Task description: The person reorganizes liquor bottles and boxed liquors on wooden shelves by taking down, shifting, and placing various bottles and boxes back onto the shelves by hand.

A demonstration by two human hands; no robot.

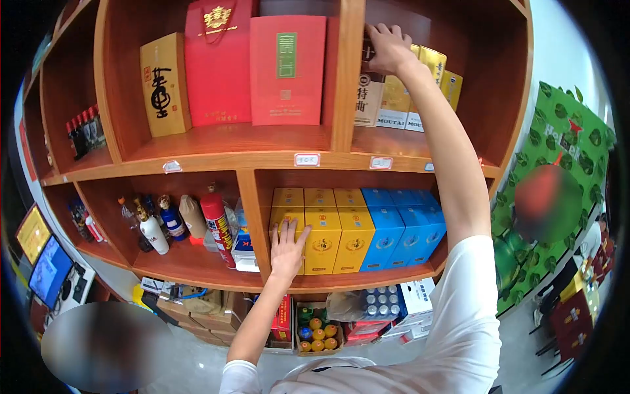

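My left hand [287, 253] lies against the front of a yellow box [321, 240] in the lower shelf, fingers spread. Several matching yellow boxes stand in a row there, with blue boxes [384, 230] to their right. Up in the right compartment, my right hand [388, 51] reaches to the upper part of a dark-and-white box [369, 98], fingers apart. It seems to touch that box, though I cannot tell how firmly. Right of it stand gold-and-white boxes [394, 102] lettered MOUTAI, partly hidden behind my right forearm.
A red box [287, 72], a red gift bag [220, 85] and a gold box [164, 85] stand on the upper shelf. Bottles [152, 230] and a red canister [216, 223] fill the lower left. Below are a carton of orange-capped bottles [319, 335] and packed cans [380, 303].
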